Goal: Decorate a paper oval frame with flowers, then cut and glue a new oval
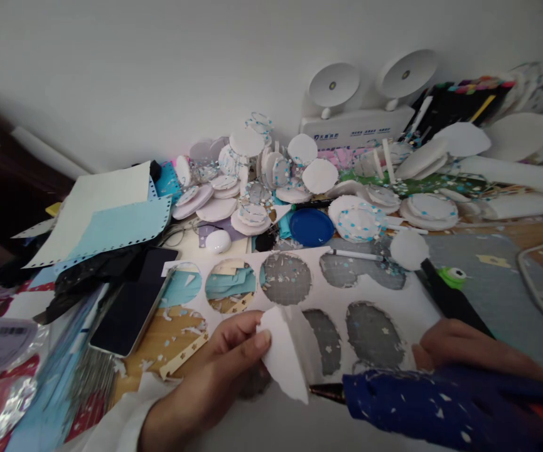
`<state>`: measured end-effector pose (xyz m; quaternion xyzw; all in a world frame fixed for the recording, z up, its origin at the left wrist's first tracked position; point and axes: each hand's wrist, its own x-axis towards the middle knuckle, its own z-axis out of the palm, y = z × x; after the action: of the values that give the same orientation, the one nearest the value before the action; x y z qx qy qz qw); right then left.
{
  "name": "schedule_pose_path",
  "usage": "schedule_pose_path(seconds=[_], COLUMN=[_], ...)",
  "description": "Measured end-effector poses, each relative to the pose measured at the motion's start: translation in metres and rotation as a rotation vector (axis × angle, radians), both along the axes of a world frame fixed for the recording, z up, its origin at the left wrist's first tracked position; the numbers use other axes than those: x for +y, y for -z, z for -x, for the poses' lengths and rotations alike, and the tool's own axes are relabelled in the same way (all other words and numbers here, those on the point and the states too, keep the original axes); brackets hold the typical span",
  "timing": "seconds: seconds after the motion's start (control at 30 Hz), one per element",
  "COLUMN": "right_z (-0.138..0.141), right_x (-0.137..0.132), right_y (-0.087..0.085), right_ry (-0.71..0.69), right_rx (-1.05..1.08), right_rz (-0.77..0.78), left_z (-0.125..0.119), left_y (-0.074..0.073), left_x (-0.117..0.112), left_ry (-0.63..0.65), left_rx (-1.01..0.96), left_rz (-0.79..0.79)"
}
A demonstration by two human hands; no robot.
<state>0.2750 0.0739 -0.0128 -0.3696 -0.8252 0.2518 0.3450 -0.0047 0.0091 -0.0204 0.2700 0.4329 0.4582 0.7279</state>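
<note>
My left hand (pixel 226 361) pinches a white round paper piece (pixel 283 361) between thumb and fingers, tilted on edge. A paler layer shows behind it; I cannot tell whether it is a second piece. A blue hot glue gun (pixel 407 402), flecked with white, comes in from the lower right. Its dark nozzle tip touches or nearly touches the piece's lower right edge. My right hand (pixel 459 345) is closed at the gun, partly hidden behind its body. Under both hands lies a white sheet (pixel 337 282) with several round holes cut out.
Several white discs with blue-dotted trim (pixel 360 216) stand along the wall, beside a twin-headed lamp (pixel 356 129). Left lie a phone (pixel 132 304) and punched paper sheets (pixel 111 213). A blue lid (pixel 311 227), white pen (pixel 356 254), and black-and-green tool (pixel 452 295) sit behind the hands.
</note>
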Motion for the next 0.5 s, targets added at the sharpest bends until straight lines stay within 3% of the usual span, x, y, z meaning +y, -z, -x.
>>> schedule_pose_path(seconds=[0.33,0.5], right_z=[-0.012,0.0], right_x=[0.001,-0.003], right_y=[0.005,0.005], right_ry=[-0.062,0.045], right_rx=[-0.089,0.018], right_rz=[-0.03,-0.018], left_z=[0.0,-0.001], left_y=[0.0,0.0], left_x=[0.0,-0.001], left_ry=[-0.002,-0.001], left_rx=[0.011,0.014], left_rz=[0.009,0.0])
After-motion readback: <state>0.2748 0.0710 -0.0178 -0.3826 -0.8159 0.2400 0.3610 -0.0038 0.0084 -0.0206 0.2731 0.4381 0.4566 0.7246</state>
